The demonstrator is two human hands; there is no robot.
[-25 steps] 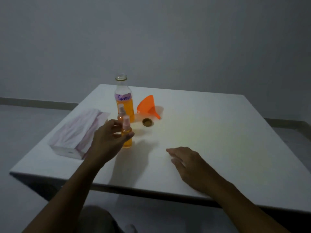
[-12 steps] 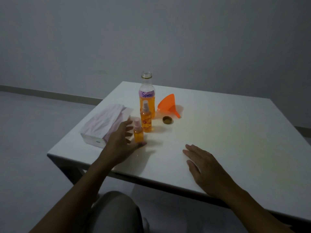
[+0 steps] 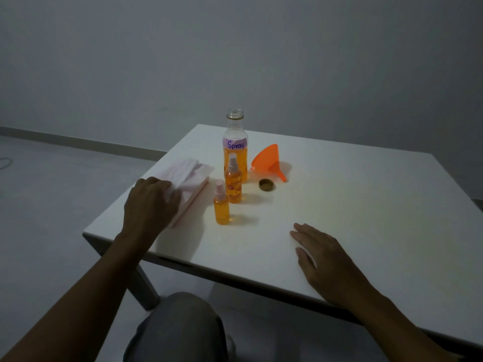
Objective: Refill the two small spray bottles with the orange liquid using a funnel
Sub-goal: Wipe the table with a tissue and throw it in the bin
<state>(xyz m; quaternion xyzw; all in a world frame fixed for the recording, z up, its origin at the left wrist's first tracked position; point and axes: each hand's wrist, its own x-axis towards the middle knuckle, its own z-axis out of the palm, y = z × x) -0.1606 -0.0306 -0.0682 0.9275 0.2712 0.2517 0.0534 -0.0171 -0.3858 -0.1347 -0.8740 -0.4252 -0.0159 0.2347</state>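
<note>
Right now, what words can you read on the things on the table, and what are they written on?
"Spray": handwritten on the purple label of the big open bottle.
The taller small spray bottle has a flowery print, but no words can be read on it.
Nothing else shows any writing.

a dim room: plain grey wall point(image 3: 261, 53), grey floor point(image 3: 47, 205), darker baseboard point(image 3: 78, 143), white table point(image 3: 366, 205).

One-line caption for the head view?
Left hand on white tissue pack; two capped orange spray bottles stand filled.
</note>
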